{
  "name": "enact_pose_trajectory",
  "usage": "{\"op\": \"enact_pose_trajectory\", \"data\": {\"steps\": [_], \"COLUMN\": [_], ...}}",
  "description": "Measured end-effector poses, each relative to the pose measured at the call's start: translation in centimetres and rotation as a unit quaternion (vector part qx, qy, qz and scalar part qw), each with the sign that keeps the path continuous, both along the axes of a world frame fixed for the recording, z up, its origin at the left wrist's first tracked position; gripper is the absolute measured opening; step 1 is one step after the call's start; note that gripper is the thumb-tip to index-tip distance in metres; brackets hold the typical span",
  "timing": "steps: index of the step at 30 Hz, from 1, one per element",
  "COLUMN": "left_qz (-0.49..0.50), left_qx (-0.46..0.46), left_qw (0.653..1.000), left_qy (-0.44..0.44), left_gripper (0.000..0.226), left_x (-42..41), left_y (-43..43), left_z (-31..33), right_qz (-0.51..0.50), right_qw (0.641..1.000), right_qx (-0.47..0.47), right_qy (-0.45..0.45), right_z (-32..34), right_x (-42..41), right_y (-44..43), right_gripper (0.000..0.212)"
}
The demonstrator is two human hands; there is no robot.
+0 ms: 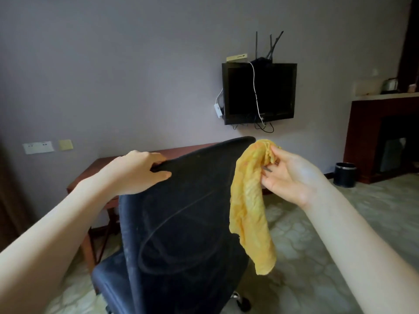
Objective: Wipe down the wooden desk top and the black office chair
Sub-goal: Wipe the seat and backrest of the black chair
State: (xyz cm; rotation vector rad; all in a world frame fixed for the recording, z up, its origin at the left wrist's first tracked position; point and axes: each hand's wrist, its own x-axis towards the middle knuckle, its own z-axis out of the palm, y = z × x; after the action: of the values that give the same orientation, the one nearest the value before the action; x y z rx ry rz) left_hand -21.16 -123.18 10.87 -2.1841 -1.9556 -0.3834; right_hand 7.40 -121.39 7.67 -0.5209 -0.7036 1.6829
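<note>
Black TV (259, 92) on grey wall (113, 75) — router (263, 58) on top, white cable (255, 87) down its screen, sockets (38, 147) at left, black bin (345, 174) by dark cabinet (362, 137), kettle (390, 85) above.

No legible text, labels, numbers (wall plates (38, 147) too blurred).

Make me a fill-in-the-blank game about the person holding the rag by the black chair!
1. The right hand pinches a crumpled cloth whose colour is ____.
2. The left hand grips the black mesh office chair at the ____ edge of its backrest.
3. The black flat television hangs on the grey ____.

Missing words: yellow; top; wall.
</note>
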Motion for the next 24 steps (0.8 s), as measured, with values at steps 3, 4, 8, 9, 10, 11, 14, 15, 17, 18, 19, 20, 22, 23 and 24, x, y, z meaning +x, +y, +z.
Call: {"op": "enact_pose_trajectory", "data": {"steps": [3,4,8,9,10,11,14,15,17,18,19,20,22,23,24], "left_qz": [0.016,0.017,0.019,0.020,0.022,0.025,0.055,0.073,0.126,0.162,0.195,0.213,0.186,0.139,0.089], "left_qx": [0.056,0.065,0.072,0.073,0.075,0.079,0.112,0.122,0.134,0.142,0.160,0.196,0.292,0.326,0.318], "left_qw": [0.998,0.997,0.997,0.997,0.997,0.996,0.992,0.989,0.979,0.971,0.961,0.949,0.933,0.934,0.943], "left_qy": [0.026,0.023,-0.006,-0.008,-0.010,-0.009,0.024,0.045,0.087,0.101,0.115,0.125,0.094,0.043,-0.041], "left_gripper": [0.034,0.033,0.035,0.035,0.036,0.035,0.033,0.032,0.031,0.031,0.032,0.034,0.040,0.041,0.046], "left_x": [-0.2,-0.3,-1.4,-1.8,-2.1,-2.4,-3.6,-3.8,-4.3,-4.7,-4.8,-4.4,-2.6,-1.1,0.5], "left_y": [-0.3,-0.5,-1.2,-1.3,-1.4,-1.5,-1.9,-2.1,-2.7,-3.0,-3.3,-3.6,-4.4,-4.8,-5.2], "left_z": [-0.7,-0.7,-1.0,-1.1,-1.1,-1.2,-1.4,-1.5,-1.9,-2.1,-2.5,-3.1,-4.9,-6.0,-6.9], "right_qz": [0.007,0.012,0.031,0.039,0.045,0.053,0.071,0.068,0.059,0.058,0.052,0.047,0.048,0.045,0.042], "right_qw": [1.000,0.999,0.999,0.998,0.998,0.997,0.995,0.995,0.995,0.995,0.996,0.996,0.996,0.996,0.996], "right_qx": [0.003,0.007,0.017,0.016,0.014,0.016,0.017,0.019,0.019,0.014,0.013,0.014,0.013,0.015,0.015], "right_qy": [0.025,0.030,0.040,0.042,0.047,0.052,0.071,0.072,0.075,0.075,0.073,0.073,0.077,0.078,0.076], "right_z": [0.3,0.2,-0.2,-0.3,-0.5,-0.6,-0.6,-0.6,-0.5,-0.5,-0.6,-0.5,-0.4,-0.4,-0.4], "right_x": [-0.5,-0.6,-1.2,-1.5,-1.8,-2.1,-3.4,-3.7,-4.5,-5.2,-5.8,-6.4,-8.0,-8.8,-9.6], "right_y": [-0.2,-0.3,-0.2,-0.1,0.1,0.2,0.4,0.4,0.4,0.6,0.6,0.5,0.3,0.1,-0.2], "right_gripper": [0.029,0.031,0.036,0.037,0.036,0.036,0.035,0.035,0.037,0.039,0.041,0.043,0.045,0.046,0.046]}}
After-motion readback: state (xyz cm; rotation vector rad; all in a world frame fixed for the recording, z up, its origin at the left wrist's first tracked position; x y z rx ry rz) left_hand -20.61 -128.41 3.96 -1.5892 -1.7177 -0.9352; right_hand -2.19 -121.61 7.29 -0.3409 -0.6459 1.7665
